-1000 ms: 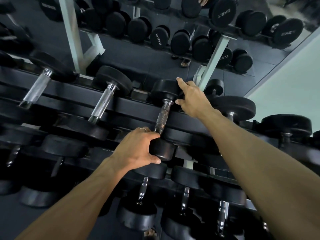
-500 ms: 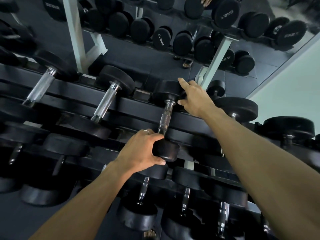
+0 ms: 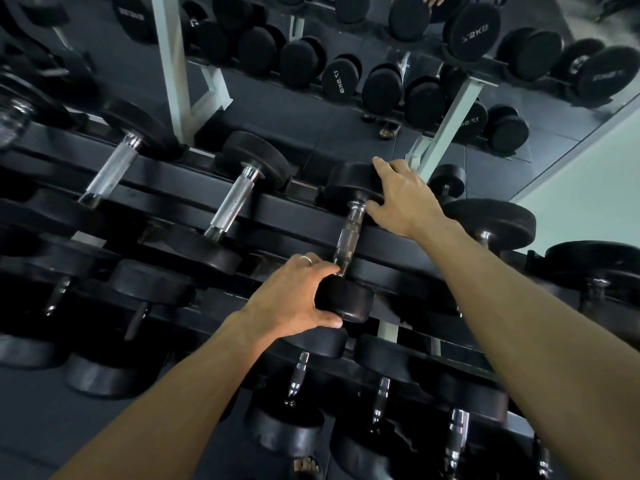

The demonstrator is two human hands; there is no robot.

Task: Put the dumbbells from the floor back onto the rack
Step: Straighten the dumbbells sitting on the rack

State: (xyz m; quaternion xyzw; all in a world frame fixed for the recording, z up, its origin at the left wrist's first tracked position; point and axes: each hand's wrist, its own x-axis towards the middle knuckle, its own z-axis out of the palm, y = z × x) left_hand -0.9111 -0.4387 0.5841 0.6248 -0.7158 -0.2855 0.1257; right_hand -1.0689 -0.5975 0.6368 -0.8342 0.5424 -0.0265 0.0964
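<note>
A small black dumbbell with a chrome handle lies across the two top rails of the black rack. My left hand, a ring on one finger, grips its near head. My right hand rests on its far head, fingers spread over the rubber. Both heads sit against the rails.
Bigger dumbbells flank it on the top tier, one close at the right. Lower tiers hold several more dumbbells. A mirror behind reflects the rack with its pale uprights. A pale wall stands at the right.
Both hands stay on the same dumbbell. It has barely shifted on the rails; the view has drifted slightly.
</note>
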